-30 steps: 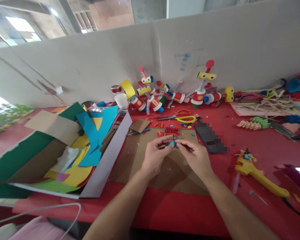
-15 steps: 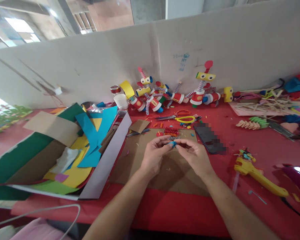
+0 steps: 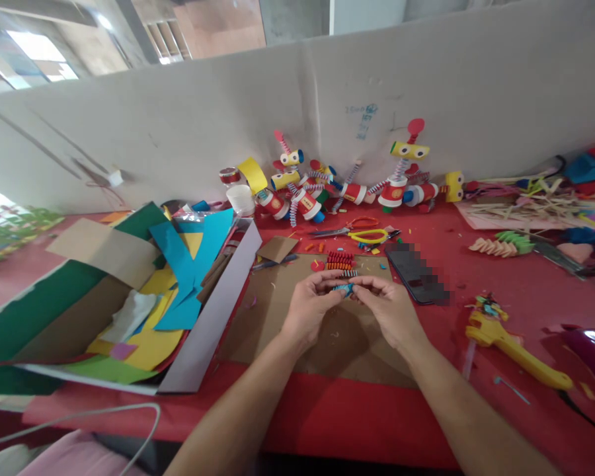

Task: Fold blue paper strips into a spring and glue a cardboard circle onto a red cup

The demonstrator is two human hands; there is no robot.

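My left hand [image 3: 308, 309] and my right hand [image 3: 387, 309] meet over a brown cardboard sheet [image 3: 277, 317] on the red table. Both pinch a small blue folded paper piece [image 3: 344, 289] between their fingertips. Just beyond the hands lie red folded paper springs [image 3: 340, 259] and a grey striped one [image 3: 348, 272]. A dark phone [image 3: 416, 272] lies to the right of my right hand.
A box of coloured paper sheets [image 3: 143, 297] fills the left side. Paper-cup robot figures [image 3: 347, 182] stand along the white partition. Yellow-handled scissors [image 3: 364, 235] lie behind the springs. A yellow glue gun [image 3: 513, 347] lies at right, near paper scraps [image 3: 535, 205].
The hands have closed slightly together and sunk a little over the cardboard, still working the blue paper piece. Nothing else has moved.
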